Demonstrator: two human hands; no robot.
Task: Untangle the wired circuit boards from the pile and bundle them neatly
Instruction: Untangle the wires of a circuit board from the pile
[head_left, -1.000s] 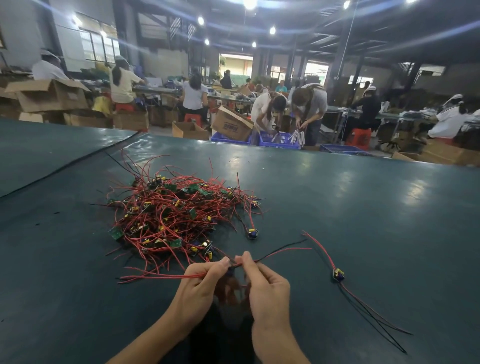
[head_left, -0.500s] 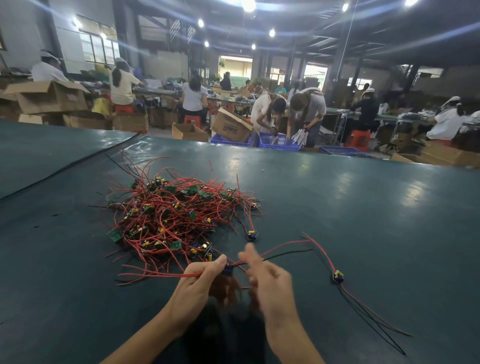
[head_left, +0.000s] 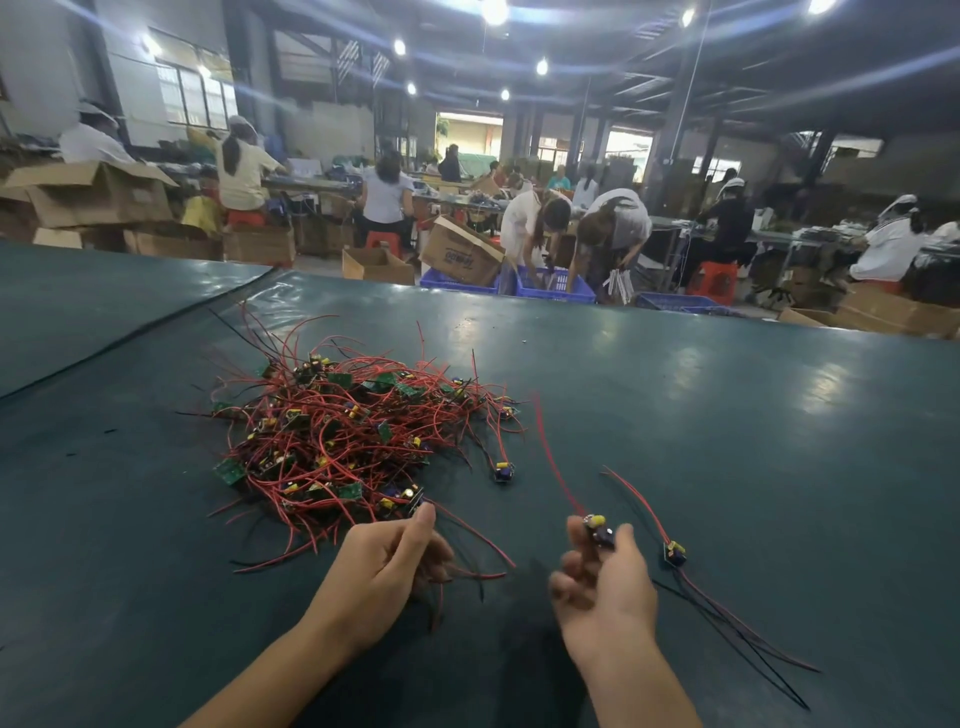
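A tangled pile of small green circuit boards with red and black wires (head_left: 343, 431) lies left of centre on the dark green table (head_left: 701, 415). My right hand (head_left: 602, 587) pinches one small board (head_left: 598, 527) between thumb and fingers; its red wire rises up and to the left. My left hand (head_left: 389, 566) sits at the pile's near edge with fingers curled over loose red wires. One separated board with long wires (head_left: 674, 555) lies to the right of my right hand. Another board (head_left: 503, 472) lies at the pile's right edge.
Beyond the table's far edge stand cardboard boxes (head_left: 460, 252), blue crates (head_left: 556, 283) and red stools (head_left: 714, 280). Several people work at benches there. A seam (head_left: 130, 338) runs across the table at the left.
My hands have come apart. The right hand pulled a board free and moved right with it; the left hand stayed by the pile with the loose wires.
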